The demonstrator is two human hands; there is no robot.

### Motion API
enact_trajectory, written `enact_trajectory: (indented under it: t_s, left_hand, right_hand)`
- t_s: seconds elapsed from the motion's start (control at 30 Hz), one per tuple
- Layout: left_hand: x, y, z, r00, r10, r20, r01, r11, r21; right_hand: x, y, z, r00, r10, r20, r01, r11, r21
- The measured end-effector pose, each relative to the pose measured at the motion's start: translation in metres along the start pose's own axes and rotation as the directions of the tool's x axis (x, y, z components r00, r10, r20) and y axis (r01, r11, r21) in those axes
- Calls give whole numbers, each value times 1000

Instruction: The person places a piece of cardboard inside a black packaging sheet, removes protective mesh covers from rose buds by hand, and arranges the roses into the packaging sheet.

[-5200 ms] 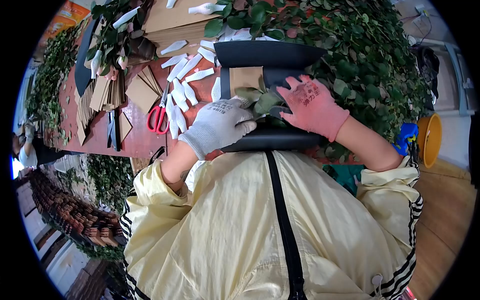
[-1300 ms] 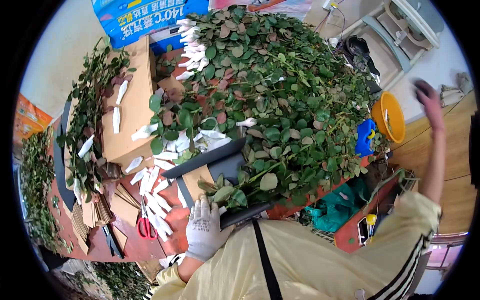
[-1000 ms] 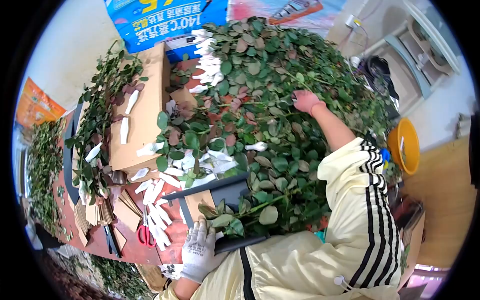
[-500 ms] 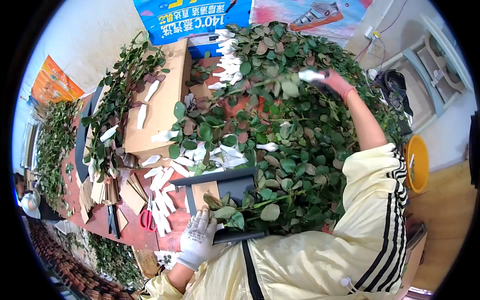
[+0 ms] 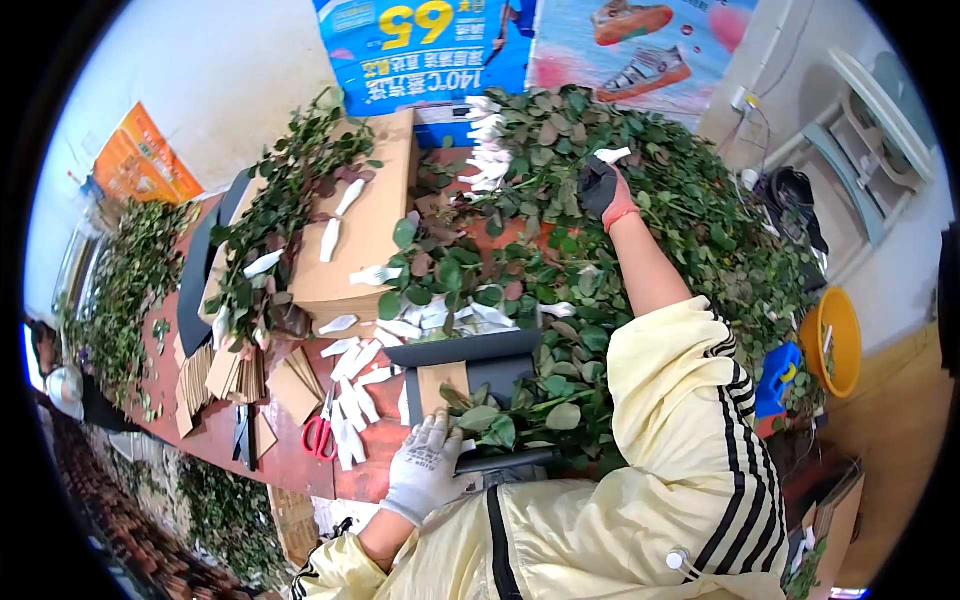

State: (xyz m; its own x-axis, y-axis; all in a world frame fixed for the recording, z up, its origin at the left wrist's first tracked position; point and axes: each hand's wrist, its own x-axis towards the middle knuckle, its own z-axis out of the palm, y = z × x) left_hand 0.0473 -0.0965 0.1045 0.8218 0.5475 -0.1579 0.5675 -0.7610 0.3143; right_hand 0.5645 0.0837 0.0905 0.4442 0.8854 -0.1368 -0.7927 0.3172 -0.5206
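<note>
My left hand (image 5: 428,468), in a white glove, lies with fingers stretched over the lower left edge of a black tray-like wrap (image 5: 500,373). Beneath its fingertips is a brown card (image 5: 441,384), and leafy stems (image 5: 500,426) lie across the wrap beside them. My right hand (image 5: 603,190), in a pink and black glove, is raised over the leaf pile at the back, its fingers closed around a stem just below a white-netted flower (image 5: 612,155). Its fingertips are partly hidden.
A large leaf pile (image 5: 690,215) covers the right side. Loose white nets (image 5: 350,405), red-handled scissors (image 5: 319,437), black-handled scissors (image 5: 243,436) and brown cards (image 5: 296,388) lie left. A cardboard stack (image 5: 350,240) stands behind. A yellow basin (image 5: 832,342) is at right. Another person (image 5: 65,388) is far left.
Since picking a netted flower out of the pile, my right hand has moved left and turned its black palm side into view. My left hand stays on the wrap's edge. The view has shifted.
</note>
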Motion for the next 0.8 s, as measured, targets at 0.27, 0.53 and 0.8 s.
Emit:
enact_trajectory:
  t_s: [0.27,0.53,0.8]
  left_hand:
    - [2,3,-7,999,-35,33,36,999,-20]
    - [3,5,-3,997,12,-73,-8,999,49]
    - [-1,-6,14,994,70,-85,-66,997,46]
  right_hand:
    - [-23,5,108,947,-205,248,297,851,-433]
    - [-238,-125,166,807,-352,474,523,52,-851]
    - [-359,-12,186,777,201,596,243,-970,11]
